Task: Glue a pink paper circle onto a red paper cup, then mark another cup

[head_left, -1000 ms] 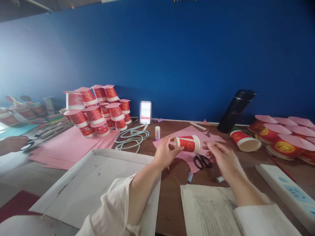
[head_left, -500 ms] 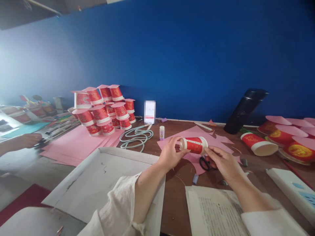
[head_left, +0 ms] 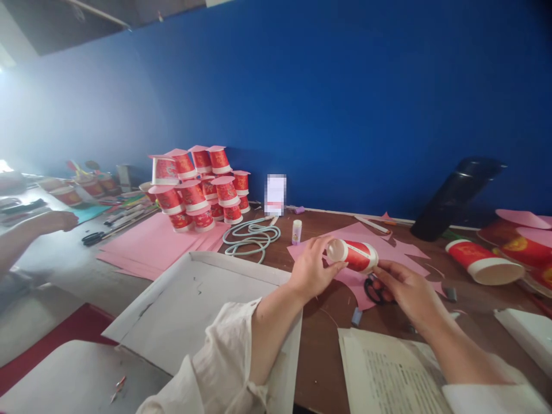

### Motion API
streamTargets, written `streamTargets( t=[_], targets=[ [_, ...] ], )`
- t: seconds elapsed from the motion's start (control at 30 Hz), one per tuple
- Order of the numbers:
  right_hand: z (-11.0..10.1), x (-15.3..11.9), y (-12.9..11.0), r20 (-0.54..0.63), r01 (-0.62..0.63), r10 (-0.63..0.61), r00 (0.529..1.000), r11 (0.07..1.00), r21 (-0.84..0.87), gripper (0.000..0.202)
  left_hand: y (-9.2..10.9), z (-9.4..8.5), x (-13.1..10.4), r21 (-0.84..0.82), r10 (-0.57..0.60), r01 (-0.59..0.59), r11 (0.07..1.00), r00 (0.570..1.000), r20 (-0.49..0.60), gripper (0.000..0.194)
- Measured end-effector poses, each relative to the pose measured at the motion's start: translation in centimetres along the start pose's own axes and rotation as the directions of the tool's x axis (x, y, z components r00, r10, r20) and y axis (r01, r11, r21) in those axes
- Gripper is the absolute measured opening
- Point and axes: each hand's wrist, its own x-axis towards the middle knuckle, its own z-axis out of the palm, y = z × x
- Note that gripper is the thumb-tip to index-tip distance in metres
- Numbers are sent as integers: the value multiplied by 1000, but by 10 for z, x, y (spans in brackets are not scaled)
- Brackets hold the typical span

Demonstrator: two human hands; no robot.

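Note:
A red paper cup (head_left: 357,256) with white ends lies on its side in the air between my hands. My left hand (head_left: 314,265) grips its left end, fingers above and thumb below. At the cup's right end, my right hand (head_left: 407,287) pinches the edge between thumb and fingers. Beneath the cup are cut pink paper (head_left: 360,290) and the black handles of a pair of scissors (head_left: 373,291), partly hidden by my right hand. Just behind my left hand stands a small glue stick (head_left: 296,232).
Stacked red cups (head_left: 194,198) with pink tops stand by pink sheets (head_left: 142,247) at left. A white box lid (head_left: 172,305), coiled cable (head_left: 254,237), printed pages (head_left: 383,368), black flask (head_left: 452,198) and another red cup (head_left: 483,261) surround my arms. Another person's hand (head_left: 60,222) reaches in at far left.
The view has turned slightly left, so things appear shifted right. Both hands still hold the cup, which is tilted a little more. At left, the other person's hand has moved away from the black scissors.

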Motion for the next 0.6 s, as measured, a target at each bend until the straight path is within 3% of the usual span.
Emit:
streamTargets(
  t=[0.6],
  targets=[
    [-1,3,5,-17,27,-30,999,991,-132,50,10,-8,-1,-47,146,-146,988,989,-21,48]
  ],
)
